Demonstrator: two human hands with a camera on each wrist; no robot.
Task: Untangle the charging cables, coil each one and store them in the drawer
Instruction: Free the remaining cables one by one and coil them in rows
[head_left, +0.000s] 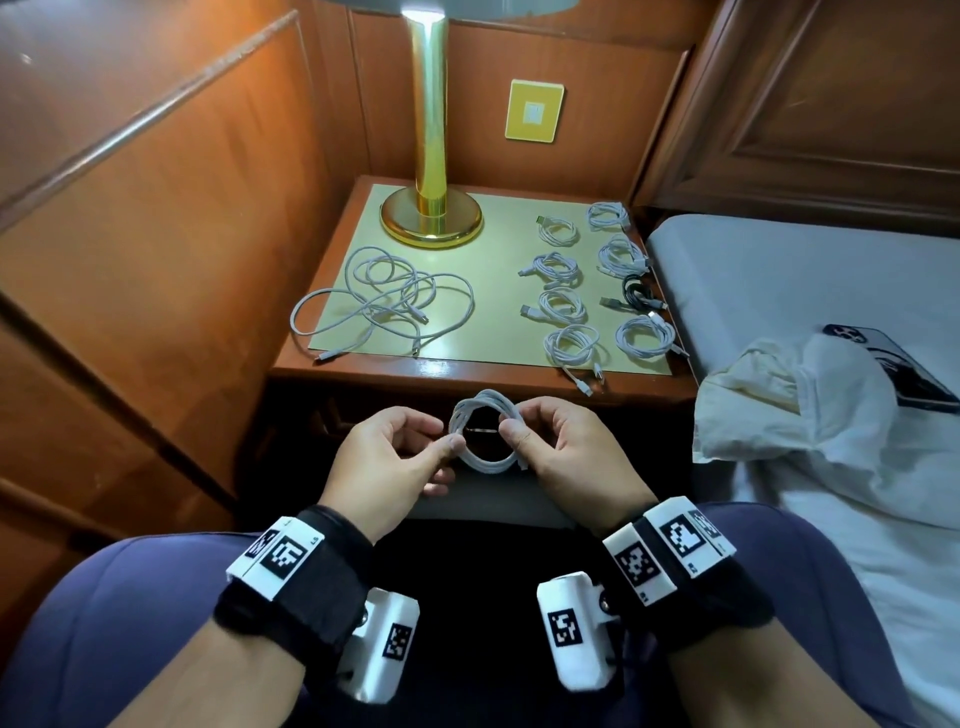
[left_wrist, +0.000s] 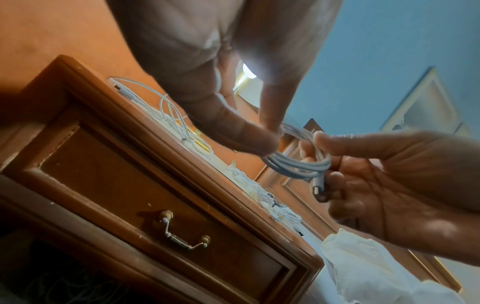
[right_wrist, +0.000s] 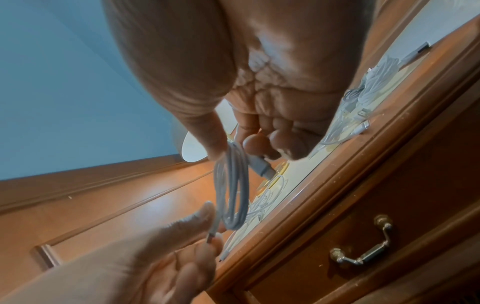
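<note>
Eight coiled cables (head_left: 558, 304), one tangle (head_left: 384, 301), two hands pinching one coil (head_left: 485, 434)

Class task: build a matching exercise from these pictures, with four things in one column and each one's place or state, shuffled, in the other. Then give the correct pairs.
Things
1. white coiled cable
2. loose white tangled cables
3. black coiled cable
4. brown wooden drawer

Places or states
A. closed, below the nightstand top
B. among white coils near the nightstand's right edge
C. held between left hand and right hand
D. spread out in front of the brass lamp, left side

Pairs: 1-C, 2-D, 3-B, 4-A
</note>
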